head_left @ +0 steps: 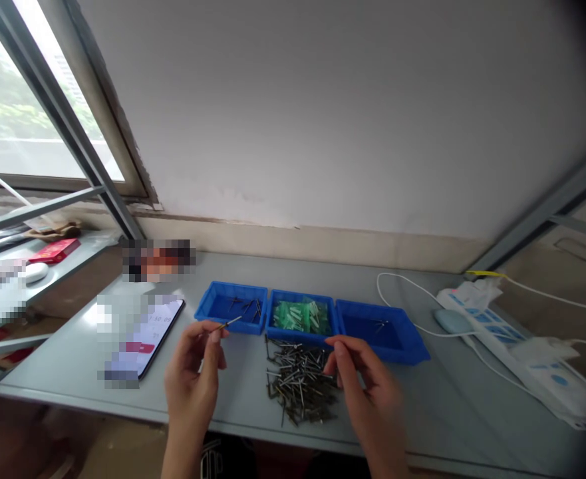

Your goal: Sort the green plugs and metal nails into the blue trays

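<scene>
My left hand [193, 372] pinches a thin metal pin [227, 324] between thumb and fingers, its tip pointing toward the left blue tray [213, 301], which holds a few dark pins. My right hand [365, 386] hovers at the right edge of a loose pile of dark metal pins [297, 386] on the grey table, fingers curled together; what they hold, if anything, I cannot make out. The middle blue tray [273, 319] holds green plastic pieces [300, 316]. The right blue tray [407, 339] has one or two pins inside.
A phone [147, 336] lies at the left of the table [452, 392]. At the right are a white power strip [522, 359], a pale blue mouse-like object [453, 321] and white cables. The wall stands behind; a window and side shelf at left.
</scene>
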{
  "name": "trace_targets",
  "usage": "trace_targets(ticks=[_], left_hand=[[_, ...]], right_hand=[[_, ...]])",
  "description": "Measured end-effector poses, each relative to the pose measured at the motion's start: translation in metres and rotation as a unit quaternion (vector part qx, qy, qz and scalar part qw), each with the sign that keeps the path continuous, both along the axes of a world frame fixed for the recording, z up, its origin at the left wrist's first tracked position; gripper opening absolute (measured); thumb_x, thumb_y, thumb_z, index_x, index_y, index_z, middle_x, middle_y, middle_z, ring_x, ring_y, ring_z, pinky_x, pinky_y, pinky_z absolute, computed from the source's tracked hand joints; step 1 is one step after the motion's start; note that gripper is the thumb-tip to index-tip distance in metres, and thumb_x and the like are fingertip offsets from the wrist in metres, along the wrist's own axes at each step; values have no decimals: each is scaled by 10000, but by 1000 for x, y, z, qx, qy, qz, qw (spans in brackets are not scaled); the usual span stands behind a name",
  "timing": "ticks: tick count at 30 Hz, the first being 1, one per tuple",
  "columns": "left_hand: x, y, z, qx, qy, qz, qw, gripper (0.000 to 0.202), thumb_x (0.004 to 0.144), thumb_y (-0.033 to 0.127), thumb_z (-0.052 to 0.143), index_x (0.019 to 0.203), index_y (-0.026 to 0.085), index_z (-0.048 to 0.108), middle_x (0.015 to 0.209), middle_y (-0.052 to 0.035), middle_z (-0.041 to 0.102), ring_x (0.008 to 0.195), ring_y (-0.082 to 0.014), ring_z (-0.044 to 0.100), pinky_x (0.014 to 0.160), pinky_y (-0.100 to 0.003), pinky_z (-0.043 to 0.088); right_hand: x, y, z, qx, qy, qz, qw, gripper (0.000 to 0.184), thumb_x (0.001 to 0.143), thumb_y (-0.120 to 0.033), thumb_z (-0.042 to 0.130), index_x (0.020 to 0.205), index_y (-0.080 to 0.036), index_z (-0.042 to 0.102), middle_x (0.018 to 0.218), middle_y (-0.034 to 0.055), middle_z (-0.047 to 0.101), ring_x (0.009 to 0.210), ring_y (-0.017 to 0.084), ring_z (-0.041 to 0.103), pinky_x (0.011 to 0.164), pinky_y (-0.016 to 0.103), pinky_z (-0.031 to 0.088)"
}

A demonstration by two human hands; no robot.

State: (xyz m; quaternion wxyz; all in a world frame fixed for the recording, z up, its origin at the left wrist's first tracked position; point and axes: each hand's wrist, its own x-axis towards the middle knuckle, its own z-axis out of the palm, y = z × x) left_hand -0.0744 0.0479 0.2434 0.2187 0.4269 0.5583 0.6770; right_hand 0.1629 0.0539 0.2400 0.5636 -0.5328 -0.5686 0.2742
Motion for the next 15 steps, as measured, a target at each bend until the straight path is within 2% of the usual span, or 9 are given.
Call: trace_targets(ticks=[2, 4, 11, 15], left_hand=[[1, 0, 2, 4, -15, 22, 1000, 231, 1015, 439, 695, 1083, 219, 677, 910, -2, 720, 570, -91, 571, 570, -217, 508], [5, 1, 1, -9, 0, 16, 1000, 251, 1008, 458, 700, 1074, 217, 681, 892, -4, 724, 570, -98, 584, 562, -217, 510], [27, 11, -12, -45, 58, -126, 989, 235, 1047, 451, 636, 1040, 220, 679, 821, 10, 715, 551, -98, 587, 561, -216, 497], [33, 10, -14, -56, 88, -161, 981, 235, 1056, 432, 620, 1011, 211, 687, 800, 1, 709, 562, -108, 571, 565, -226, 475]], right_hand=[[1, 0, 0, -3, 10, -3, 1000, 307, 1074, -484, 618, 1002, -230, 775, 682, 17, 689, 588, 161, 611, 492, 236, 471], [1, 1, 0, -4, 16, -6, 1000, 309, 1076, -484, 614, 1004, -229, 773, 675, 16, 684, 581, 163, 606, 505, 244, 480], [-9, 3, -2, 4, -2, 51, 999, 272, 1072, -460, 623, 1022, -247, 785, 705, 5, 699, 617, 163, 656, 583, 246, 529], [-14, 4, -7, 16, -18, 78, 997, 246, 1079, -433, 621, 1045, -255, 788, 723, 6, 722, 638, 163, 677, 596, 241, 535]])
